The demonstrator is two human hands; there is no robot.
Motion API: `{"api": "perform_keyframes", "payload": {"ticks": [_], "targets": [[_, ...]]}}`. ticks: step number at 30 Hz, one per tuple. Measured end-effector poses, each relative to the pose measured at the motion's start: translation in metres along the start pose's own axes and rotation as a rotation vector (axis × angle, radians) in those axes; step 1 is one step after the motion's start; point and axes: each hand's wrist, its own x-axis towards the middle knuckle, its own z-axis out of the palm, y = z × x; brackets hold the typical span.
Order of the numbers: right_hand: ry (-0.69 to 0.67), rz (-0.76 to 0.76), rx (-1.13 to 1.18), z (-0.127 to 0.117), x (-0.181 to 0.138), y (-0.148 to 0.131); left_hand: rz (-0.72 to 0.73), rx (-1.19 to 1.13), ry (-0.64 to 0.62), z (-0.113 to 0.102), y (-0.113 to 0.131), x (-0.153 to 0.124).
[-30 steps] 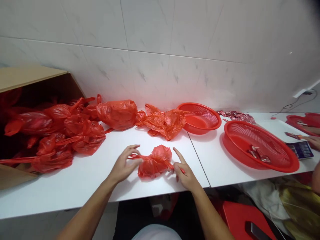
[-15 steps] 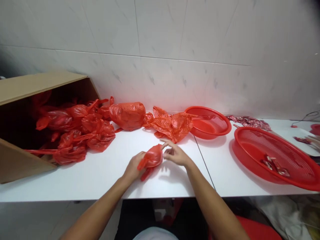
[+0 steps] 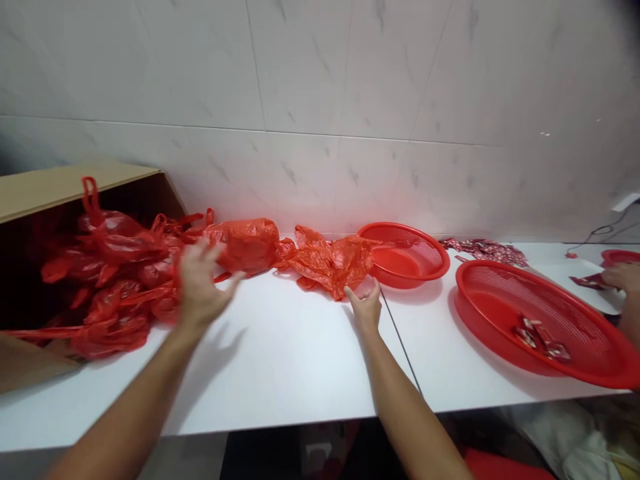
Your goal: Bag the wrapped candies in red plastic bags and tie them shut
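Observation:
My left hand (image 3: 203, 283), smeared by motion but with fingers spread, is raised in front of the pile of red plastic bags (image 3: 120, 293) that spills from the cardboard box. On top of that pile, at the box mouth, rests a tied red bag (image 3: 117, 233) with its loop handle standing up. My right hand (image 3: 366, 305) is at the near edge of a crumpled red plastic bag (image 3: 333, 263), thumb and fingers apart, with nothing gripped. Left of the crumpled bag sits a full, rounded red bag (image 3: 245, 243).
The cardboard box (image 3: 75, 190) lies on its side at the left. A small red basket (image 3: 405, 257) and a larger one (image 3: 480, 320) holding a few wrapped pieces (image 3: 543, 340) stand right. Patterned red wrappers (image 3: 485, 251) lie behind. Another person's hand (image 3: 623, 277) is at the far right.
The small tied red bag has left my left hand, and a tied bag now tops the pile. My left hand swung left and opened; my right hand moved to the crumpled bag.

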Motion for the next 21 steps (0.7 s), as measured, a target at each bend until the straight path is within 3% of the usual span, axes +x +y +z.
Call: {"api": "perform_keyframes", "payload": {"ticks": [3,5,7,9,11,13,16,18,21], "targets": [[-0.088,0.010,0.020,0.003,0.005,0.005,0.214,-0.254,-0.427,0.082,0.052,-0.033],[-0.090,-0.009,0.065,-0.002,0.006,0.004,0.347,-0.310,-0.666,0.124,0.077,-0.041],[-0.075,-0.033,0.120,-0.015,0.007,-0.001,0.331,-0.301,-0.822,0.153,0.090,-0.038],[-0.062,-0.060,0.177,-0.037,0.007,-0.009,0.207,-0.253,-0.871,0.169,0.094,-0.032],[-0.072,-0.087,0.232,-0.065,0.004,-0.016,0.108,-0.206,-0.841,0.172,0.097,-0.027],[-0.136,-0.088,0.338,-0.094,-0.004,-0.020,0.077,-0.237,-0.732,0.162,0.105,-0.030],[-0.270,-0.053,0.491,-0.121,-0.027,-0.018,-0.013,-0.552,-0.512,0.132,0.134,-0.045],[-0.355,-0.091,0.443,-0.125,-0.042,-0.017,-0.118,-0.828,-0.551,0.112,0.160,-0.057],[-0.512,-0.228,0.295,-0.120,-0.061,-0.023,-0.292,-1.025,-0.695,0.097,0.189,-0.065]]}}
